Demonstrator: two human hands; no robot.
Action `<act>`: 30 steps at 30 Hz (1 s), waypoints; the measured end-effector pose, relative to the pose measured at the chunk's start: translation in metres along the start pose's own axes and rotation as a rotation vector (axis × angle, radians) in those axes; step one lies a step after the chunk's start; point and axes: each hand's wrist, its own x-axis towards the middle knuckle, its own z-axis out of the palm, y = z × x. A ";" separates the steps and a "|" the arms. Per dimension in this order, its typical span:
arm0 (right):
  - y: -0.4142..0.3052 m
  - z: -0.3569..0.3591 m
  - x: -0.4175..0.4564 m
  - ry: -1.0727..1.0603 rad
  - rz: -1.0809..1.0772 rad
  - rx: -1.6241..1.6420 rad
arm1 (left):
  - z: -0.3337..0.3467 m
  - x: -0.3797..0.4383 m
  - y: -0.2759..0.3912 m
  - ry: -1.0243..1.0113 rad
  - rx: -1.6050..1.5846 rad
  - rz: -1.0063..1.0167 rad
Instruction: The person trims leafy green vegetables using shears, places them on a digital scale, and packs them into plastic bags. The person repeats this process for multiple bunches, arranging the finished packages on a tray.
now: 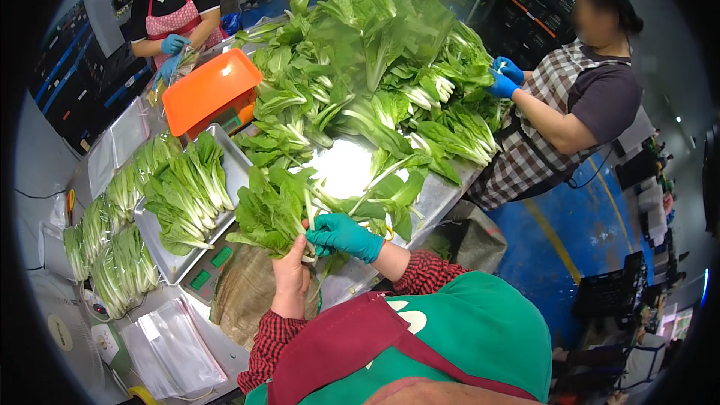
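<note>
My bare left hand grips a bunch of leafy greens by its pale stems, leaves pointing up and away. The fingers of my right hand, in a teal glove, pinch at a stem on the right side of that bunch. What exactly the fingertips hold is partly hidden. Loose leaves and stalks lie on the metal table just beyond my right hand. A small yellow ring-shaped handle shows beside the glove. Behind, a large heap of greens covers much of the table.
To the left, a metal tray of greens rests on a scale. Bagged greens and clear plastic bags lie beyond. An orange basin stands behind the tray. Co-workers in blue gloves work at the right and far left.
</note>
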 end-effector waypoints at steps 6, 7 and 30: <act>-0.010 -0.014 0.002 0.095 -0.135 -0.087 | -0.006 0.004 0.002 -0.004 -0.133 -0.047; -0.016 -0.020 0.002 0.106 -0.075 -0.015 | -0.007 0.005 0.004 0.050 -0.150 -0.061; -0.125 0.079 0.213 0.069 -0.420 -0.857 | -0.113 0.059 0.167 0.833 0.984 0.545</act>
